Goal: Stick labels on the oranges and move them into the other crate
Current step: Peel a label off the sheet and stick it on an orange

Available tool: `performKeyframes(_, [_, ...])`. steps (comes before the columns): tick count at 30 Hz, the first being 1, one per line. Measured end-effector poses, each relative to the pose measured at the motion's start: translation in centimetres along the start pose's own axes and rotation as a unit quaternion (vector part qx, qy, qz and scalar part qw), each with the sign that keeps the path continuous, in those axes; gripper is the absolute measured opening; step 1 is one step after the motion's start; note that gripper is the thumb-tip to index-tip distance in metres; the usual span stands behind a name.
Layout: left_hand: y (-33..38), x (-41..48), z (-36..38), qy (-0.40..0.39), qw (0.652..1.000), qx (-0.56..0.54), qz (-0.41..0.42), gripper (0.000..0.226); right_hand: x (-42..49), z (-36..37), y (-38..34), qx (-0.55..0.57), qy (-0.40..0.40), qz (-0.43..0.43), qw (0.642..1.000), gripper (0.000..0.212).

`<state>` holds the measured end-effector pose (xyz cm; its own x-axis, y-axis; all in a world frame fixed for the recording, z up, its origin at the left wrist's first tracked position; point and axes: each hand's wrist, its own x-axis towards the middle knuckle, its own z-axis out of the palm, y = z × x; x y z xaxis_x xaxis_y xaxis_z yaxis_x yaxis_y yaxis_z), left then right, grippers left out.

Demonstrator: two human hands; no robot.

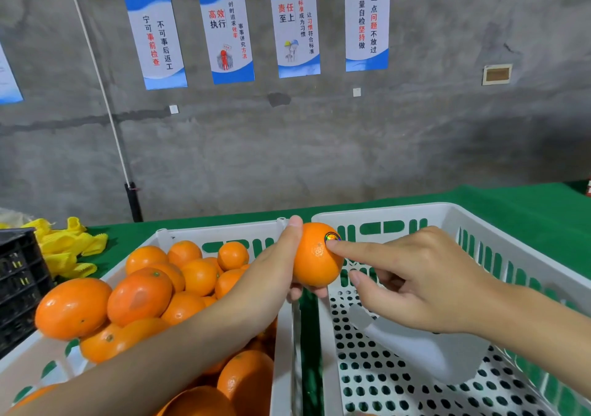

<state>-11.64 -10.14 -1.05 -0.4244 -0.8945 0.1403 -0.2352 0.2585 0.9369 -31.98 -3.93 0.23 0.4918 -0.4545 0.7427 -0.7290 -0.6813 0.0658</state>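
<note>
My left hand (281,265) grips an orange (315,262) above the gap between the two white crates. A small round shiny label (332,238) sits on the orange's upper right side. My right hand (412,281) reaches in from the right, its straight index fingertip touching the orange just below the label, the other fingers loosely curled. The left crate (220,231) holds several oranges (140,297). The right crate (383,212) has a perforated floor, and a white sheet (425,351) lies in it under my right hand.
Both crates stand on a green table cover (511,201). Yellow foam nets (64,246) lie at the back left beside a black crate (19,284). A grey concrete wall with several posters rises behind the table.
</note>
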Motion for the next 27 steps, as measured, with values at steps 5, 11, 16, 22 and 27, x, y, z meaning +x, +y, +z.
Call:
performKeyframes(5, [0.2,0.0,0.4,0.003,1.000,-0.014,0.003,0.085,0.0,-0.3,-0.1,0.003,-0.017,0.029,0.999,0.041])
performKeyframes(11, [-0.5,-0.5,0.9,0.011,0.999,0.041,0.016,0.063,0.5,-0.7,0.8,0.008,0.077,0.134,0.988,0.033])
performKeyframes(16, [-0.2,-1.1,0.8,-0.104,0.971,0.210,0.041,0.058,0.7,-1.2,2.3,-0.083,0.117,0.214,0.966,0.030])
performKeyframes(22, [1.0,-1.8,1.1,-0.210,0.905,0.367,0.052,0.068,0.5,-0.5,2.6,-0.090,0.060,0.245,0.963,0.036])
performKeyframes(27, [0.5,-1.6,1.0,-0.189,0.895,0.393,0.098,0.050,0.7,-0.1,2.9,0.023,0.033,0.318,0.947,0.039])
